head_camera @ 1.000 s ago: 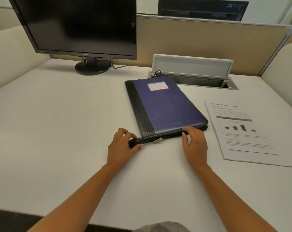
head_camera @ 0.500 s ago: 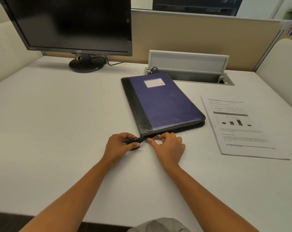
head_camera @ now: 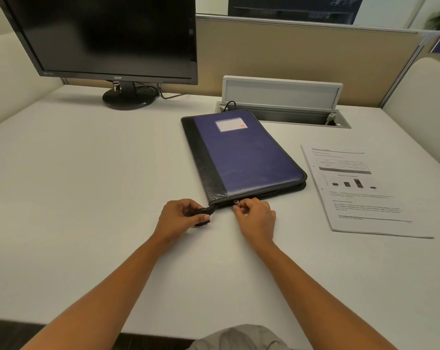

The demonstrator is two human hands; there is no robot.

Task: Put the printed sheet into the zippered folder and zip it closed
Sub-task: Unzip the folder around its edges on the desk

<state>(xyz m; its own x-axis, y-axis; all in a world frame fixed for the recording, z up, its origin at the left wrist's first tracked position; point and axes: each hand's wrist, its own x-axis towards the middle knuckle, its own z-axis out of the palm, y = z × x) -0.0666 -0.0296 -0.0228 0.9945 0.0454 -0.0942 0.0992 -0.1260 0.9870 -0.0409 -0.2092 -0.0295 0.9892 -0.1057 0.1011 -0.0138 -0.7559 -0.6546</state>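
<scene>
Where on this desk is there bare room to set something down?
The widest bare patch of desk lies left of the zippered folder, between the monitor stand and the left hand. Crowded on the right: only a narrow strip separates folder and printed sheet.

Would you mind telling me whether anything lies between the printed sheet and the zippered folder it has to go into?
Nothing lies on the table between the printed sheet and the zippered folder. The folder's closed cover is the only barrier; the right hand pinches its zipper pull.
</scene>
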